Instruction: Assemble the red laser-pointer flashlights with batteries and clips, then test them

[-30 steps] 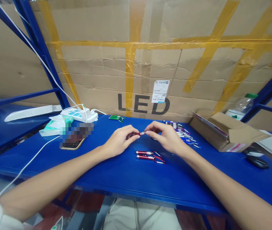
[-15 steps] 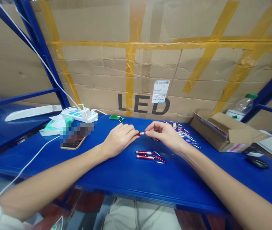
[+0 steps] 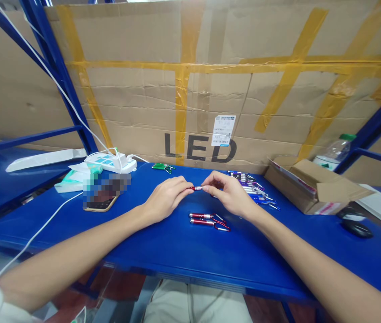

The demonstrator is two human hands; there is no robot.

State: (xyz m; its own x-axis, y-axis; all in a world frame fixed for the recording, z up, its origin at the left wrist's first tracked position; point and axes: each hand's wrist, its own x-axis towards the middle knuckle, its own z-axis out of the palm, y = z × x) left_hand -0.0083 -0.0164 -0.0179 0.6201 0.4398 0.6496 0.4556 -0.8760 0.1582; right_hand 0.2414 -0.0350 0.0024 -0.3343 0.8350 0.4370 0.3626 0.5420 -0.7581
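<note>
Both my hands meet over the middle of the blue table and pinch one small red keychain flashlight between them. My left hand grips its red body end. My right hand pinches the silver head end. Just below, two more red flashlights with carabiners lie side by side on the table. Behind my right hand lies a pile of several blue and purple flashlights.
Green flashlights lie near the back wall of taped cardboard. A phone, tissue pack and power strip sit at left. An open cardboard box, bottle and black mouse are at right.
The view has shifted slightly. My hands stay together on the red flashlight, with only small finger movements.
</note>
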